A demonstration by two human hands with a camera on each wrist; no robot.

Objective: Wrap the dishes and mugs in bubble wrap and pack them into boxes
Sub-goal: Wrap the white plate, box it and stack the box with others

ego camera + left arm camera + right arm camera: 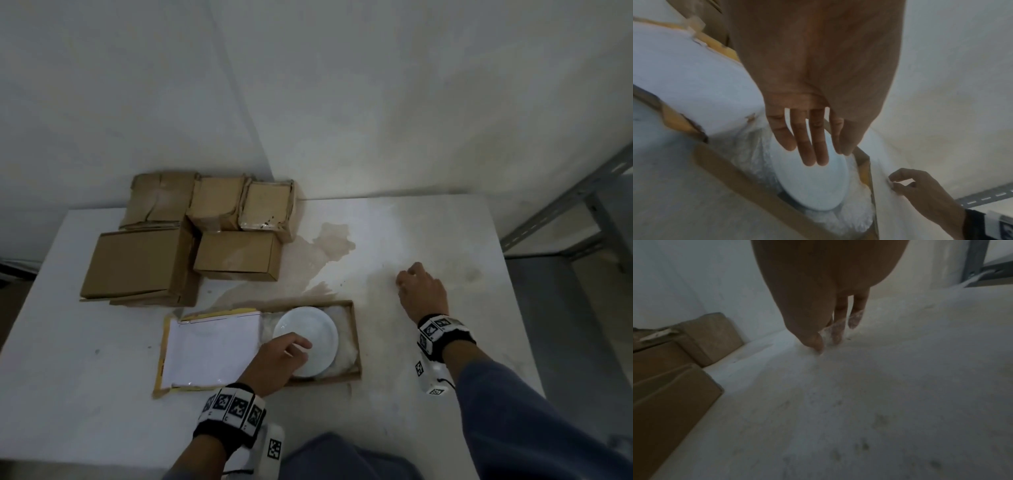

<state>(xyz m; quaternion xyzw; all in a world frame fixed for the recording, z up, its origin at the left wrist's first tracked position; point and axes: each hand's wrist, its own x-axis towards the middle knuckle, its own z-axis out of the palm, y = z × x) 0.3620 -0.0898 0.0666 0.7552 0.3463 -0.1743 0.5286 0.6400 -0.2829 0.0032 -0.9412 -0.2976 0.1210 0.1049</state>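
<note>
Taking the open box (354,337) in front of you as the landmark: up and to its left, a cluster of closed cardboard boxes (144,263) is sitting on the white table (68,359), near the wall corner.

The left half of the open box is showing its folded-out lid (212,346), white inside. In the right half, the white plate (315,329) is lying on bubble wrap (346,356) that is lining the box bottom.

Your left hand (277,363) is reaching over the near side of the box, and its fingers (807,146) are stretching out straight over the plate, gripping nothing; the head view has them resting on the plate's near rim, though whether they are actually touching it is hard to say.

To the right of the box, well clear of it, your right hand (423,291) is lying on the table with thumb and fingers (838,331) curling together, pinching what looks like the edge of a clear sheet of wrap (856,318) draping over the fingertips; the wrist picture is too blurred to be certain of it.
</note>
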